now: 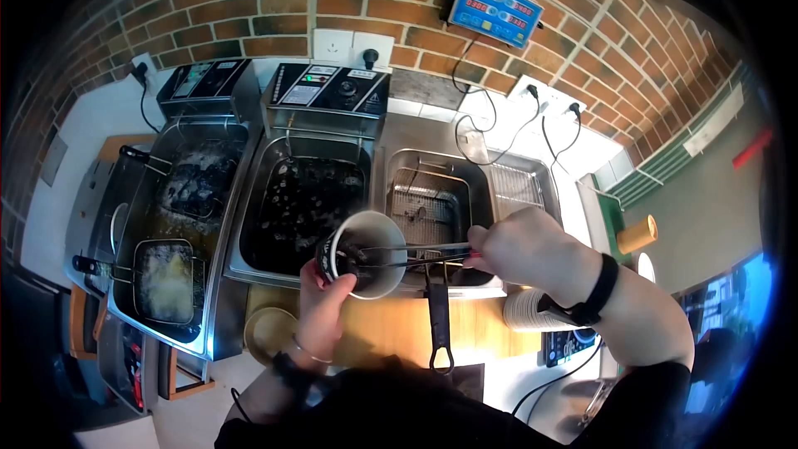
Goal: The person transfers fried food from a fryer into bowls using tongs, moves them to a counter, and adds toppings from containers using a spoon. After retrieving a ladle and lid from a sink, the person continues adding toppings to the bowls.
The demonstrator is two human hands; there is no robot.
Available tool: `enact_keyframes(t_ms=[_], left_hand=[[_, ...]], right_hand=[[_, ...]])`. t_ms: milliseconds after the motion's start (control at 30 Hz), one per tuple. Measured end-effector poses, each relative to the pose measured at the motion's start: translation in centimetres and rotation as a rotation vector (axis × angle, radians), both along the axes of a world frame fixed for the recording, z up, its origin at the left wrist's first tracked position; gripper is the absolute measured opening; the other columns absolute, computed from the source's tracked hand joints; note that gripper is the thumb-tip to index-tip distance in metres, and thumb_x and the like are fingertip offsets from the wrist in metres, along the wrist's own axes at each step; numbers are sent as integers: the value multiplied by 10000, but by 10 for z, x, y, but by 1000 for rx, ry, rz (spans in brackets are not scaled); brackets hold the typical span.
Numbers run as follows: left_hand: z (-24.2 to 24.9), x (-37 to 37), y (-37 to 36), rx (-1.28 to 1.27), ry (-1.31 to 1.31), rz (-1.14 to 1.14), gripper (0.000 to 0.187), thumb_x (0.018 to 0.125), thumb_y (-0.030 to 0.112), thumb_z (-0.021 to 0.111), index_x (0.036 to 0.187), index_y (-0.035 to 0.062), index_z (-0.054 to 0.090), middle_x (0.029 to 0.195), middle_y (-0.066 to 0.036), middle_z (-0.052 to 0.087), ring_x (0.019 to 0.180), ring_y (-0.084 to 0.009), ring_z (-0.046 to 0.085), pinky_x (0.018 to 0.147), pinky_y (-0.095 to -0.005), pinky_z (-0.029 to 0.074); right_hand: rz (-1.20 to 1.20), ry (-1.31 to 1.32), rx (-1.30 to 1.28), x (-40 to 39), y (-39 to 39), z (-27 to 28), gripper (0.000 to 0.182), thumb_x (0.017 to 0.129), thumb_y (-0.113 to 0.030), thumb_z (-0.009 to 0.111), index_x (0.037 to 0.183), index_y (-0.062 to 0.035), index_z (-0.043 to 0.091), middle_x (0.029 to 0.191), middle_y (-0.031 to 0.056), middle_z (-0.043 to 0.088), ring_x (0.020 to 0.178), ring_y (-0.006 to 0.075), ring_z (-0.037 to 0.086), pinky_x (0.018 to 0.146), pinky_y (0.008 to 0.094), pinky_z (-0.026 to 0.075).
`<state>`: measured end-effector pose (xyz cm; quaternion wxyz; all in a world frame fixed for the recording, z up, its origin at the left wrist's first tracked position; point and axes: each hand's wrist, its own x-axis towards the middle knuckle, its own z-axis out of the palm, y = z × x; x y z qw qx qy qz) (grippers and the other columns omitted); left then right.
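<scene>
My left hand [326, 308] is wrapped round the side of a paper cup [386, 270], which is tilted with its mouth toward the right. Dark pieces of food lie inside the cup. Metal tongs [424, 256] reach from the right into the cup's mouth, and my right hand [519, 249] is closed on their handle end. Whether the tips grip a piece is too small to tell. Just behind the cup is a fryer vat [312, 195] of dark liquid with small dark pieces floating in it.
On the left, a fryer [220, 258] holds two baskets, one with pale food [166, 278] bubbling. A basket [428, 199] with a black handle [439, 324] sits right of centre. Stacked cups [528, 310] lie at the right. A blue timer [496, 10] hangs on the brick wall.
</scene>
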<state>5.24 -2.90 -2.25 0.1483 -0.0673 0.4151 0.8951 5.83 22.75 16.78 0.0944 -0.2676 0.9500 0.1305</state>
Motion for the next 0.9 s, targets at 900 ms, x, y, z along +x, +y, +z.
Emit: enact_keyframes(t_ms=[900], left_hand=[[-4,-47,-23,94,-125,204,659,846,510,530,1375,134,418,1269,-60,572,1111,-265,574,927,-424,468]], right_hand=[[-226,-141,155,-75,61,7,465,830,-514,612,899,-54,603,703,119,628,743,306,657,665,394,514]])
